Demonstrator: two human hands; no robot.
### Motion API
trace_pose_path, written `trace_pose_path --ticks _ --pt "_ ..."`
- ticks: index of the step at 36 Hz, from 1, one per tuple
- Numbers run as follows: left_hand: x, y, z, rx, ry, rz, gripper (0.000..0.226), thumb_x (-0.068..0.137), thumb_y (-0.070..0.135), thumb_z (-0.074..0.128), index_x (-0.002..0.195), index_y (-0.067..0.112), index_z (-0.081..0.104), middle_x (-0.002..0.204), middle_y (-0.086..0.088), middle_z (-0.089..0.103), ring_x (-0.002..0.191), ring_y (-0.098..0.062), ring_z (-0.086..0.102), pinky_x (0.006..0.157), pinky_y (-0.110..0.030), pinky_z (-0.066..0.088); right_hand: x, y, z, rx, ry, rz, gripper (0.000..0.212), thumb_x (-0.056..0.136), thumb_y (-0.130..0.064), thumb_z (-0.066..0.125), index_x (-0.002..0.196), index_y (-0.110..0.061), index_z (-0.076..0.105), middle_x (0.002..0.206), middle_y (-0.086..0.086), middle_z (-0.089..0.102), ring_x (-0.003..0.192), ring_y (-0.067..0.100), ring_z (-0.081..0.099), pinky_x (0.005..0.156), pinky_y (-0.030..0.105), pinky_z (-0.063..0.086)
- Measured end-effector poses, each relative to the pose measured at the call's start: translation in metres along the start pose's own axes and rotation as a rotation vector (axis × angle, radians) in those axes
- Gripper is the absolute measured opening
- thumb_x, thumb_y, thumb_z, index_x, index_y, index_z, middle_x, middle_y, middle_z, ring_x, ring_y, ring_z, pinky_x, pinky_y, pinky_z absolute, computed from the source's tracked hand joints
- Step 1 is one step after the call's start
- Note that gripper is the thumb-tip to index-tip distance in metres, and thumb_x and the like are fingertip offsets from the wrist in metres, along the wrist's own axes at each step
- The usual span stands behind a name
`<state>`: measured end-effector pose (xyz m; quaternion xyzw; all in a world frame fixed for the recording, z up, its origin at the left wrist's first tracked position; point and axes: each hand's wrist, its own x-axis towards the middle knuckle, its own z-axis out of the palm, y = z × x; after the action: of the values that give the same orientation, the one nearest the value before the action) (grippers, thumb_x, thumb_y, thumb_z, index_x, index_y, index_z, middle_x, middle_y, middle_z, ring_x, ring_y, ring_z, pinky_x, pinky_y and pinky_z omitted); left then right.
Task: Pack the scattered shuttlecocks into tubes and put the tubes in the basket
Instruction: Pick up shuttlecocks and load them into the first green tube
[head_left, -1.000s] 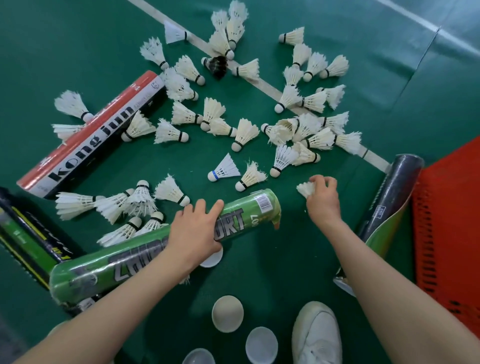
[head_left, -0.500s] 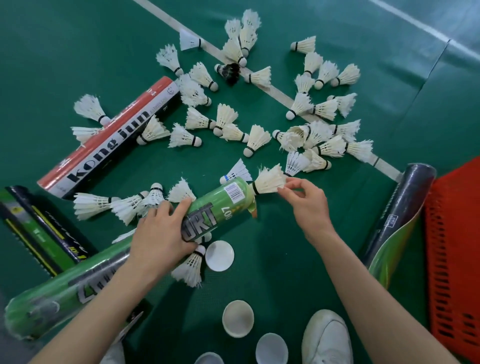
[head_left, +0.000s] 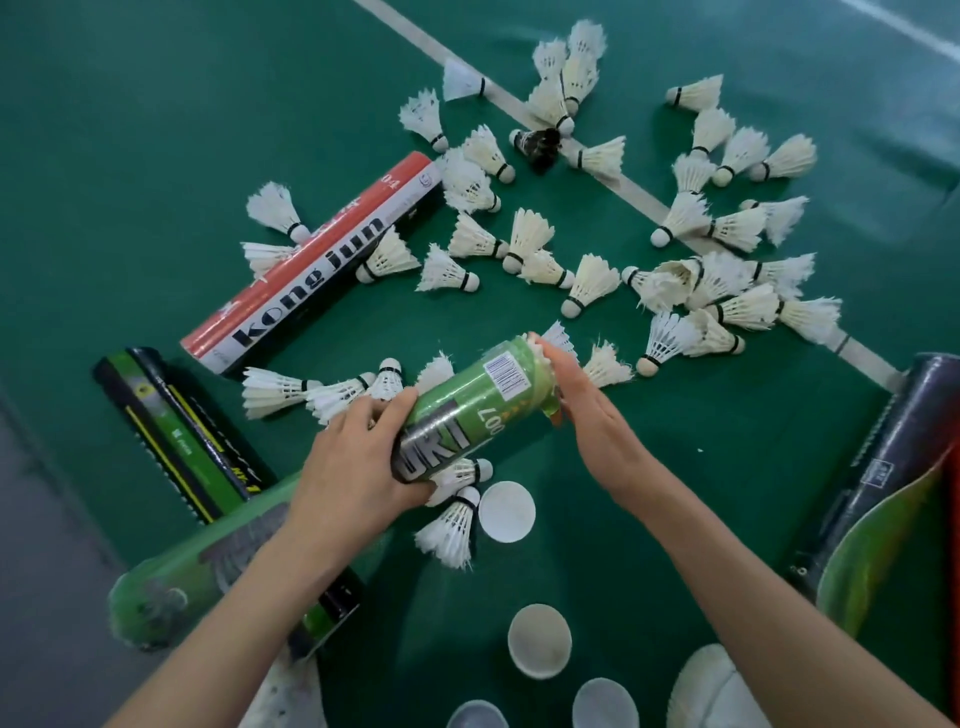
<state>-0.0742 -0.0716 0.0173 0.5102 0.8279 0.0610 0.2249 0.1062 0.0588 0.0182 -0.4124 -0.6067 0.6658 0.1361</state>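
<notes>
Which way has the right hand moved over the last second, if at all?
Yes. The right hand has moved left, away from the dark tube at the right, to the open mouth of the green tube.

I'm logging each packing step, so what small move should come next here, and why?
Probably press the shuttlecock deeper with the right hand: its feather tips poke out of the mouth of the green tube, the fingers lie against that end, and the left hand grips the tube to brace it.
</notes>
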Motion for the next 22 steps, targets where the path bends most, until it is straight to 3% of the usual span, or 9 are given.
trace_pose_path --ticks 2,6,10,12,14,17,22 --pt "-0.001 -0.005 -0.002 0.004 0.006 -0.024 0.096 0.070 0.053 0.075 0.147 0.034 0.021 0.126 0.006 0.041 0.116 -0.016 0.040 0.099 -0.032 0.036 0.002 0.003 0.009 -0.004 -0.044 0.003 0.052 0.098 -0.054 0.016 0.147 -0.041 0.028 0.149 -0.018 0.037 0.136 -0.003 0.031 0.115 0.022 0.023" --pt "-0.007 -0.018 -0.005 0.031 0.007 -0.072 0.093 0.070 0.054 0.074 0.146 0.033 0.025 0.119 0.003 0.042 0.109 -0.019 0.043 0.093 -0.034 0.041 0.013 0.010 0.016 0.004 -0.091 0.060 0.048 0.095 -0.065 0.014 0.129 -0.056 0.046 0.136 -0.023 0.051 0.130 0.002 0.042 0.111 0.033 0.028" --pt "-0.011 -0.033 -0.010 0.105 -0.023 -0.173 0.094 0.072 0.056 0.071 0.148 0.035 0.018 0.125 0.000 0.042 0.114 -0.021 0.043 0.098 -0.034 0.039 0.020 0.024 0.026 -0.070 0.112 0.155 0.030 0.100 -0.041 0.041 0.119 -0.028 0.060 0.119 -0.012 0.060 0.116 0.008 0.053 0.100 0.031 0.041" --pt "-0.014 -0.040 -0.011 0.129 -0.034 -0.207 0.095 0.074 0.056 0.070 0.149 0.034 0.016 0.126 -0.002 0.041 0.116 -0.021 0.043 0.100 -0.035 0.038 0.015 0.031 0.031 -0.298 0.052 0.148 0.027 0.096 -0.032 0.053 0.121 -0.023 0.057 0.118 -0.011 0.058 0.113 0.006 0.052 0.097 0.027 0.041" --pt "-0.017 -0.046 -0.010 0.138 -0.043 -0.231 0.095 0.074 0.056 0.071 0.149 0.033 0.016 0.125 -0.002 0.042 0.114 -0.021 0.043 0.099 -0.034 0.039 0.009 0.041 0.036 -0.503 -0.109 0.102 0.040 0.092 -0.029 0.061 0.131 -0.023 0.050 0.126 -0.011 0.051 0.119 0.003 0.044 0.100 0.022 0.034" --pt "-0.020 -0.051 -0.007 0.150 -0.063 -0.253 0.095 0.073 0.054 0.072 0.148 0.032 0.018 0.124 -0.003 0.042 0.111 -0.021 0.044 0.096 -0.035 0.040 0.004 0.058 0.047 -0.679 -0.279 0.022 0.059 0.089 -0.026 0.066 0.140 -0.021 0.038 0.140 -0.004 0.041 0.134 0.012 0.029 0.108 0.025 0.026" --pt "-0.019 -0.052 -0.002 0.132 -0.069 -0.264 0.095 0.073 0.053 0.073 0.147 0.031 0.019 0.126 -0.005 0.043 0.114 -0.023 0.044 0.097 -0.036 0.042 0.011 0.072 0.063 -0.800 -0.286 -0.057 0.067 0.090 -0.026 0.063 0.147 -0.015 0.030 0.145 0.005 0.037 0.137 0.022 0.026 0.112 0.033 0.025"
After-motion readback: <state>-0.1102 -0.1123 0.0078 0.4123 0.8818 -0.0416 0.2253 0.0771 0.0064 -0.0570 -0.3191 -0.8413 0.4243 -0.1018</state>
